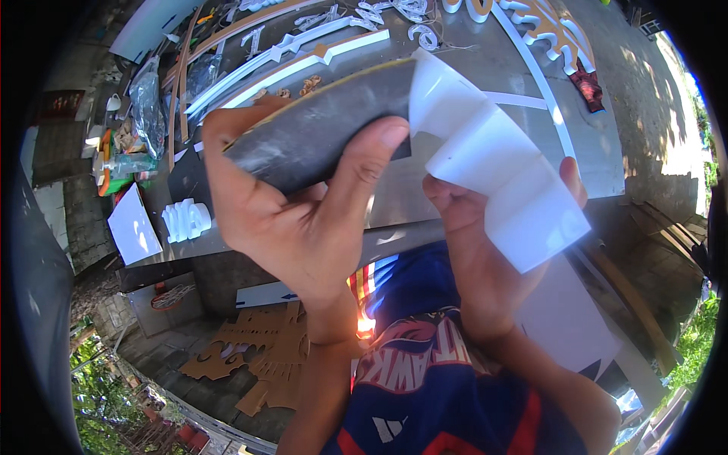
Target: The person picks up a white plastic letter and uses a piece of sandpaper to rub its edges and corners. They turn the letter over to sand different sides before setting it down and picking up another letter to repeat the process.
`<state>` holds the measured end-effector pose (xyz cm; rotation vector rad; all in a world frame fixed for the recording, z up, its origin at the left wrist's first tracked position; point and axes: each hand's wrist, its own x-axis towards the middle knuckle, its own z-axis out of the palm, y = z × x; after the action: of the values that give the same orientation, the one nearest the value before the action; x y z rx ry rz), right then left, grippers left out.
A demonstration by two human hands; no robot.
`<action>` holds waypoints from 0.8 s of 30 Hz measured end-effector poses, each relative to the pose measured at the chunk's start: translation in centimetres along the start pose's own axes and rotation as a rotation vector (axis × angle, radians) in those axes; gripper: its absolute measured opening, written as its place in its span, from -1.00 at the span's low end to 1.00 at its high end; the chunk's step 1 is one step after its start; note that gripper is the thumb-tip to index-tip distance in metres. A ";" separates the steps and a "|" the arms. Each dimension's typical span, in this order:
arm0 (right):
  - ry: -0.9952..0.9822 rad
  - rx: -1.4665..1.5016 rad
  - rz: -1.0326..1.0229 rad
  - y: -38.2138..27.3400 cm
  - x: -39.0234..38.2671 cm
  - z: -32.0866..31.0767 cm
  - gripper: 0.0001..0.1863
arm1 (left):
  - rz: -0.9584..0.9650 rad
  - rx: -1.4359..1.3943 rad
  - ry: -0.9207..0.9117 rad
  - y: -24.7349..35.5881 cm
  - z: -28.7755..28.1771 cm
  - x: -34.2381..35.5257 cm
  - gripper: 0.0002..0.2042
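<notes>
A broad grey table [599, 155] is being used as the main rest for loose parts, which are lying spread out, presumably so that each can be picked up singly. Brown cut-out board [262, 341] is lying beyond the near edge, lower down, apparently to keep the tabletop free. A long white strip [535, 83] is lying toward the right, and a white strip with a diamond shape [324, 54] is lying at the upper left. Above the table, a dark grey sheet [315, 121] is being held slightly bowed, and beside it a bent white piece [500, 163] is being held with its upper end meeting the sheet in view; whether they are touching cannot be told. The two seem to be raised so that they can be seen closely.

The left hand [292, 224] is being held up with its wrist cocked, the thumb pressing the sheet's near face and the fingers curling behind, partly hidden. The right hand [489, 262] is being turned palm upward, its digits parted around the white piece, with fingertips showing at both sides; how firmly it is being gripped cannot be told.
</notes>
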<state>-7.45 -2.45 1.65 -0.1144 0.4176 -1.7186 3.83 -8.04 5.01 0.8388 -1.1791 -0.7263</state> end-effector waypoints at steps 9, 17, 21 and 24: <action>0.073 0.014 -0.120 -0.1 0.4 1.0 -0.49 | 0.163 -0.005 -0.053 -1.4 -3.2 -0.5 -0.61; 0.067 0.120 -0.037 -1.5 0.5 -0.1 -0.34 | -0.064 -0.174 -0.206 1.0 1.5 -3.0 -0.40; 0.020 0.209 0.030 -1.7 0.6 -0.5 -0.42 | -0.243 -0.177 -0.295 1.3 2.0 -4.3 -0.39; -0.020 0.234 0.088 -2.0 0.7 -0.5 -0.54 | -0.181 -0.219 -0.364 1.7 2.5 -5.5 -0.48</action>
<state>-9.57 -2.77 1.73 0.0564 0.2015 -1.6649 0.18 -2.96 4.24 0.6502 -1.3246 -1.1720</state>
